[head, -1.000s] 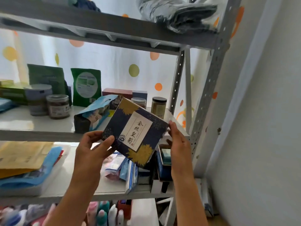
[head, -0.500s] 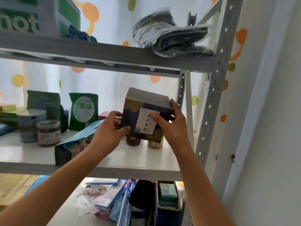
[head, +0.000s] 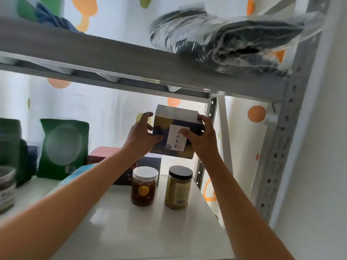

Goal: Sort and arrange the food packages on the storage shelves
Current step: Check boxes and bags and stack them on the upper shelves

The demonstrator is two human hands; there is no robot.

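A dark blue box (head: 169, 126) with gold flowers and a white label is held upright in the air above the back of the white shelf (head: 131, 228). My left hand (head: 140, 136) grips its left edge and my right hand (head: 201, 136) grips its right edge, thumb on the label. Below it stand a dark blue box (head: 150, 164) and a red box (head: 103, 154). In front of those are a white-lidded jar (head: 144, 186) of dark preserve and a black-lidded jar (head: 178, 188) of greenish contents.
Green pouches (head: 63, 151) stand at the back left, with a lidded tub (head: 6, 186) at the far left edge. A blue bag (head: 75, 174) lies under my left forearm. The grey upper shelf (head: 131, 61) carries a plastic-wrapped dark bundle (head: 225, 40). The perforated upright (head: 281, 147) stands on the right.
Both hands have lifted the blue box from below the shelf edge up and back over the shelf, turning it upright, above the boxes behind the jars. The camera has tilted upward.
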